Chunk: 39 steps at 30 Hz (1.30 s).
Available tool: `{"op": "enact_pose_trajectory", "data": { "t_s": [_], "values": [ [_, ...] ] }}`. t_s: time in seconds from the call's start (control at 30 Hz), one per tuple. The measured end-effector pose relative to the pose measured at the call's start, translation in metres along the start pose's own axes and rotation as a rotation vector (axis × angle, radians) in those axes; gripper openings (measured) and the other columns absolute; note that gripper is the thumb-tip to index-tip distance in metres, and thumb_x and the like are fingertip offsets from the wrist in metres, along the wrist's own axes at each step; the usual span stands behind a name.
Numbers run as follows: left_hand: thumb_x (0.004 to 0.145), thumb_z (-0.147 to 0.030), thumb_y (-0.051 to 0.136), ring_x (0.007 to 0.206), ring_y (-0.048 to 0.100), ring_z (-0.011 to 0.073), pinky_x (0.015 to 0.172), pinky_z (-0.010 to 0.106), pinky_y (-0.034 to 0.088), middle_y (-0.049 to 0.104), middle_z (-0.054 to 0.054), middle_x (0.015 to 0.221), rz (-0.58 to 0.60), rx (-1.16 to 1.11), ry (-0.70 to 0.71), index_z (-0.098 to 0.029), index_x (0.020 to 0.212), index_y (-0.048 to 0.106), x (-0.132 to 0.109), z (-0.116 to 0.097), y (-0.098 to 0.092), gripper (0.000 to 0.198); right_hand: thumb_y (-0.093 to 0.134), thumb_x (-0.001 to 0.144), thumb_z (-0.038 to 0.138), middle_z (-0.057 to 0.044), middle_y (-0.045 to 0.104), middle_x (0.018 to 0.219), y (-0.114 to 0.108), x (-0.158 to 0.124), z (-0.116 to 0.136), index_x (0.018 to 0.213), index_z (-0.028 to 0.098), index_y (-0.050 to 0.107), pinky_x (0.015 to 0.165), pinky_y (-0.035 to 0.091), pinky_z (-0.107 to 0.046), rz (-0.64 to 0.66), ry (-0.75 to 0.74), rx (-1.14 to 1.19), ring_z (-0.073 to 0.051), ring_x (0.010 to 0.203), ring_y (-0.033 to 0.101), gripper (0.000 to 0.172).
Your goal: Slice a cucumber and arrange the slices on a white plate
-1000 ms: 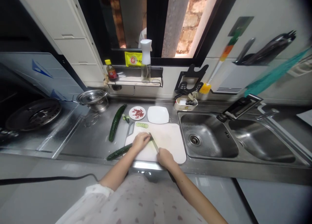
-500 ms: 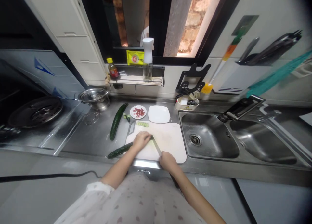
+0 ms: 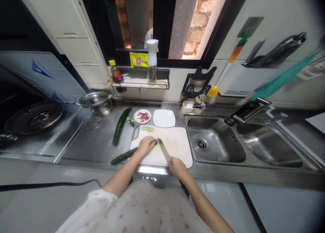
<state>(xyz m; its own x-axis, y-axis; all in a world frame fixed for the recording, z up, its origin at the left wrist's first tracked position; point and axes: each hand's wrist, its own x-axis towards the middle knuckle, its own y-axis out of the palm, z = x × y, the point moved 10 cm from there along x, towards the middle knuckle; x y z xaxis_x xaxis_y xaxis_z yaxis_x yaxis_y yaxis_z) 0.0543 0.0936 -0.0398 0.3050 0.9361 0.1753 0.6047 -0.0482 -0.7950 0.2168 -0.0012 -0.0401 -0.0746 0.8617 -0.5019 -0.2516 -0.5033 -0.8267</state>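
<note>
A white cutting board (image 3: 177,146) lies on the steel counter in front of me. My left hand (image 3: 146,145) is closed over the end of a cucumber (image 3: 123,156) that reaches off the board's left edge. My right hand (image 3: 177,167) grips the handle of a knife (image 3: 164,150) whose blade points up the board toward the left hand. Several cucumber slices (image 3: 147,128) lie at the board's far edge.
A second whole cucumber (image 3: 121,125) lies on the counter to the left, beside a small plate of red pieces (image 3: 142,116) and an empty white plate (image 3: 164,118). A double sink (image 3: 215,145) is on the right, a pot (image 3: 96,101) and stove at left.
My right hand has drawn back toward the board's near edge and the knife blade now lies a little right of the cucumber end. The left hand stays on the cucumber.
</note>
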Motion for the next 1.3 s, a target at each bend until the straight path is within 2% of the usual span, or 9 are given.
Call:
{"op": "enact_pose_trajectory", "data": {
  "t_s": [0.23, 0.43, 0.5, 0.7, 0.83, 1.0, 1.13, 1.3],
  "values": [
    [0.088, -0.029, 0.055, 0.099, 0.061, 0.0196, 0.09, 0.032, 0.047, 0.07, 0.004, 0.102, 0.016, -0.051, -0.057, -0.025, 0.099, 0.071, -0.003, 0.002, -0.007, 0.019, 0.036, 0.096, 0.022, -0.013, 0.07, 0.099, -0.016, 0.0, -0.01, 0.114, 0.017, 0.062, 0.071, 0.04, -0.027, -0.038, 0.064, -0.081, -0.022, 0.093, 0.065, 0.032],
    [0.088, -0.031, 0.055, 0.092, 0.065, 0.0194, 0.085, 0.033, 0.052, 0.071, 0.007, 0.106, -0.212, -0.276, -0.257, -0.019, 0.103, 0.07, -0.009, 0.031, -0.025, 0.024, 0.04, 0.095, 0.022, -0.012, 0.068, 0.101, -0.036, 0.001, -0.017, 0.124, 0.023, 0.059, 0.077, 0.037, -0.028, -0.177, 0.068, -0.167, -0.022, 0.096, 0.061, 0.035],
    [0.089, -0.032, 0.054, 0.093, 0.066, 0.0189, 0.085, 0.032, 0.052, 0.071, 0.007, 0.106, -0.242, -0.353, -0.294, -0.019, 0.103, 0.069, -0.007, 0.035, -0.029, 0.026, 0.045, 0.091, 0.02, -0.012, 0.067, 0.104, -0.043, -0.001, -0.017, 0.128, 0.022, 0.056, 0.081, 0.036, -0.03, -0.229, 0.054, -0.182, -0.023, 0.099, 0.058, 0.039],
    [0.086, -0.037, 0.058, 0.097, 0.065, 0.0192, 0.088, 0.031, 0.051, 0.071, 0.007, 0.108, -0.123, -0.454, -0.239, -0.018, 0.101, 0.07, 0.005, 0.013, -0.029, 0.028, 0.048, 0.089, 0.019, -0.012, 0.064, 0.109, -0.051, -0.004, -0.018, 0.137, 0.023, 0.049, 0.085, 0.032, -0.033, -0.31, 0.04, -0.187, -0.025, 0.102, 0.052, 0.047],
    [0.08, -0.035, 0.065, 0.094, 0.064, 0.0197, 0.086, 0.031, 0.051, 0.07, 0.006, 0.107, -0.003, -0.379, -0.159, -0.019, 0.101, 0.072, 0.009, -0.008, -0.023, 0.027, 0.045, 0.091, 0.02, -0.013, 0.063, 0.107, -0.052, -0.005, -0.018, 0.139, 0.022, 0.047, 0.086, 0.031, -0.034, -0.326, 0.014, -0.187, -0.025, 0.101, 0.051, 0.048],
    [0.08, -0.031, 0.064, 0.095, 0.064, 0.02, 0.088, 0.031, 0.048, 0.071, 0.005, 0.101, 0.096, -0.326, -0.059, -0.02, 0.093, 0.074, 0.012, -0.028, -0.02, 0.019, 0.048, 0.09, 0.021, -0.012, 0.064, 0.102, -0.052, -0.006, -0.021, 0.132, 0.021, 0.054, 0.083, 0.03, -0.033, -0.372, -0.013, -0.213, -0.024, 0.097, 0.051, 0.042],
    [0.078, -0.025, 0.064, 0.093, 0.063, 0.0183, 0.086, 0.029, 0.047, 0.071, 0.005, 0.099, 0.132, -0.352, -0.055, -0.019, 0.091, 0.072, 0.013, -0.034, -0.016, 0.017, 0.049, 0.091, 0.021, -0.01, 0.065, 0.096, -0.053, -0.01, -0.021, 0.129, 0.023, 0.056, 0.078, 0.03, -0.033, -0.447, -0.034, -0.282, -0.022, 0.091, 0.053, 0.039],
    [0.075, -0.021, 0.064, 0.082, 0.062, 0.0154, 0.077, 0.025, 0.047, 0.07, 0.002, 0.087, 0.119, -0.378, -0.092, -0.018, 0.081, 0.069, 0.014, -0.031, -0.007, 0.009, 0.049, 0.091, 0.022, -0.01, 0.066, 0.095, -0.05, -0.012, -0.021, 0.128, 0.023, 0.057, 0.076, 0.03, -0.033, -0.458, -0.055, -0.295, -0.022, 0.09, 0.054, 0.038]
  ]
}}
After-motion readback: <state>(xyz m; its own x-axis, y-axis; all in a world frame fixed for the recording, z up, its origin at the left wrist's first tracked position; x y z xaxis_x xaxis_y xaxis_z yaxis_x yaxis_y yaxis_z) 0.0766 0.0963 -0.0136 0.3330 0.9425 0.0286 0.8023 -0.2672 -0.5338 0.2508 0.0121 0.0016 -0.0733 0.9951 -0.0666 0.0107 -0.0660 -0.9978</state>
